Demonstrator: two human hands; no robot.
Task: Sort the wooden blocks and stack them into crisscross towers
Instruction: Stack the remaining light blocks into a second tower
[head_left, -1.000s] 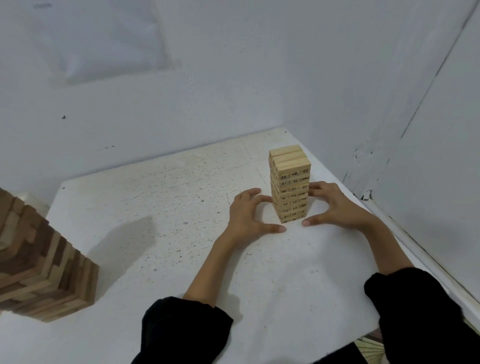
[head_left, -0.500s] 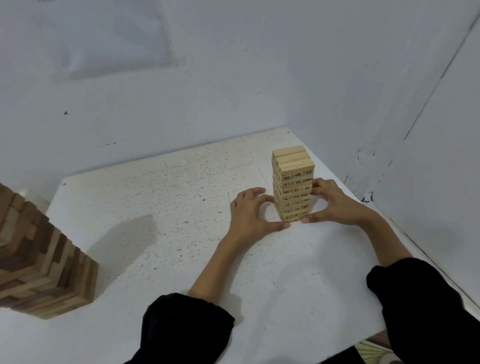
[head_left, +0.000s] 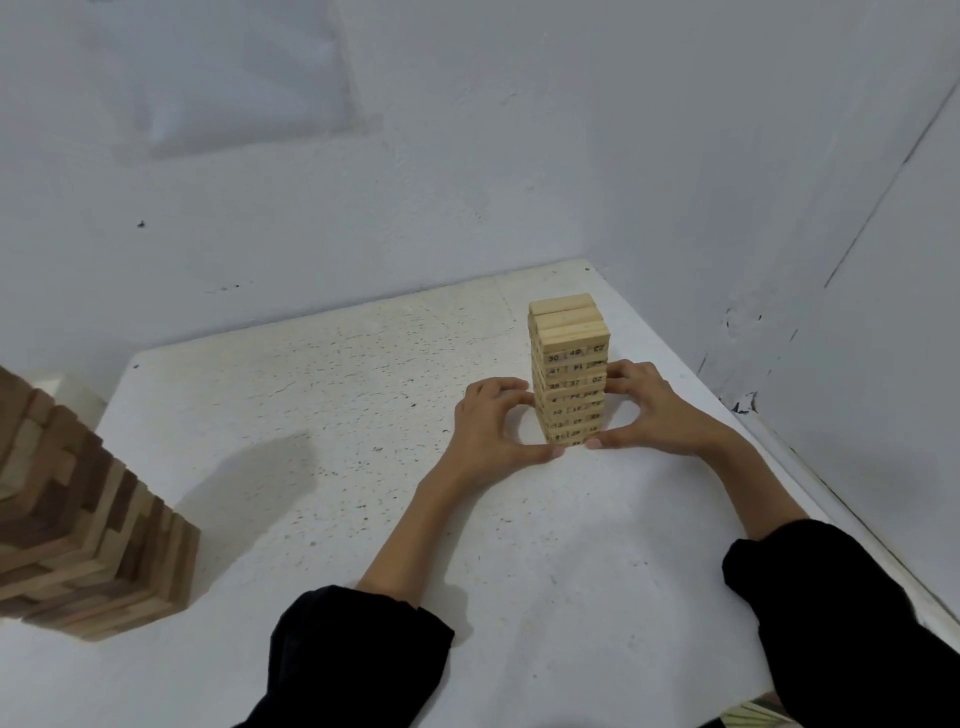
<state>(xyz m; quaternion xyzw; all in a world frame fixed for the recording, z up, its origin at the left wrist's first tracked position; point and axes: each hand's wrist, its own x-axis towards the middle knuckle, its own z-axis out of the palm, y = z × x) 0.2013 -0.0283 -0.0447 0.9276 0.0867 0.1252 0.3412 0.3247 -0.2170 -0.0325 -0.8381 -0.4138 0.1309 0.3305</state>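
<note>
A small crisscross tower of light wooden blocks (head_left: 570, 340) with printed numbers stands upright at the far right of the white table (head_left: 311, 395). My left hand (head_left: 488, 431) cups its left side, fingers curled against the lower layers and thumb tip at the front of the base. My right hand (head_left: 652, 415) mirrors this on the right side, fingers on the tower's right face and thumb at the base. A larger tower of mixed light and dark blocks (head_left: 88, 535) stands at the table's left edge, partly cut off by the frame.
White walls close in behind and to the right of the table; the right wall (head_left: 831, 260) runs near the small tower. The table's front right corner ends near my right sleeve (head_left: 831, 623). Bare speckled tabletop lies between the two towers.
Both hands have closed in on the small tower from about a hand's width apart, and now touch its sides and base. The tower stays upright in place.
</note>
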